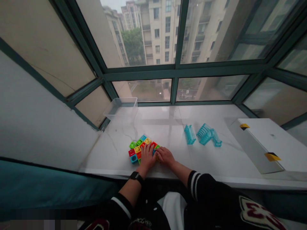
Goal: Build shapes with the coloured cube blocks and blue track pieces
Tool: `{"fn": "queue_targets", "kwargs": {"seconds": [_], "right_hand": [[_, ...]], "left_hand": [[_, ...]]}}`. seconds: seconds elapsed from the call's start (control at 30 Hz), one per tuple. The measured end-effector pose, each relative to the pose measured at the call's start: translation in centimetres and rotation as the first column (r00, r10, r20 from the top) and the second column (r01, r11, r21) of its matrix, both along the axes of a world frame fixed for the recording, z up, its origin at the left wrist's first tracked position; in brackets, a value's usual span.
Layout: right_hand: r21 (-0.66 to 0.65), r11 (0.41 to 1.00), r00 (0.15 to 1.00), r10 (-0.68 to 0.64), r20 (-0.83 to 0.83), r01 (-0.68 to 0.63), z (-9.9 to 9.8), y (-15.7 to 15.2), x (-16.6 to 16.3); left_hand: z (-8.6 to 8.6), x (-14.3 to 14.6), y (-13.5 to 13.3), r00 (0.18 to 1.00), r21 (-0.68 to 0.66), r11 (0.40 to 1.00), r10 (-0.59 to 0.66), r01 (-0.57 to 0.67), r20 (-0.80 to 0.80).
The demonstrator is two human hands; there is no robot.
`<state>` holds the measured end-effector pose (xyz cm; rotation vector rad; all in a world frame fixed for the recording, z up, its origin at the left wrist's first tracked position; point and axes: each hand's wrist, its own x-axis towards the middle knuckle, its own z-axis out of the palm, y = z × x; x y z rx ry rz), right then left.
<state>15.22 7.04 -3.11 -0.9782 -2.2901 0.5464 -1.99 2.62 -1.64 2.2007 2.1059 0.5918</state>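
Observation:
A patch of small square toy blocks (137, 149) in red, yellow, green, blue and orange lies on the white sill, right in front of me. Spread across the blocks' right part is my left hand (147, 157), its fingers extended over them and covering several. My right hand (166, 156) meets the right edge of the patch beside my left thumb. Its fingers are drawn together there, and whatever is between them is hidden.
Translucent turquoise plastic pieces (189, 134) lie to the right on the sill (160, 118). A clear plastic bin (123, 108) stands at the back left. On the right sits a white box (271, 143) with yellow-black corner marks. Windows enclose the far side.

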Motion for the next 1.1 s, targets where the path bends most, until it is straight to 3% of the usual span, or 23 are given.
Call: {"fn": "queue_targets", "kwargs": {"seconds": [0.1,0.23,0.37,0.5,0.6,0.73,0.93,1.1], "right_hand": [[-0.044,0.998,0.999,0.033,0.003,-0.033,0.3,0.4,0.0],[-0.107,0.992,0.988,0.054,-0.142,-0.070,0.5,0.6,0.2],[-0.212,0.977,0.938,-0.100,-0.333,0.029,0.2,0.8,0.2],[-0.243,0.955,0.866,-0.263,-0.427,0.170,0.4,1.4,1.5],[-0.278,0.930,0.830,-0.347,-0.437,0.242,1.3,1.5,4.4],[-0.290,0.920,0.855,-0.361,-0.371,0.263,3.0,0.2,10.3],[-0.215,0.873,0.834,-0.483,-0.266,0.437,5.5,-1.3,19.4],[-0.249,0.825,0.786,-0.561,-0.259,0.507,4.4,0.2,22.3]], "left_hand": [[0.1,-0.3,-0.2,0.999,-0.012,1.000,0.005,-0.004,0.045],[1.2,-0.5,-0.5,0.997,-0.079,0.997,-0.008,0.014,0.075],[2.1,0.3,-1.1,0.995,-0.130,0.991,-0.024,0.036,0.096],[2.3,2.3,-1.4,0.983,-0.125,0.981,-0.130,0.145,0.127],[2.1,3.8,-1.3,0.977,-0.149,0.970,-0.174,0.191,0.120],[1.7,3.9,-1.0,0.991,-0.153,0.979,-0.137,0.137,0.010],[1.9,-0.1,-0.6,0.992,-0.127,0.991,-0.055,0.041,-0.109],[2.3,-3.0,-0.7,0.988,-0.164,0.986,0.010,-0.036,-0.155]]}}
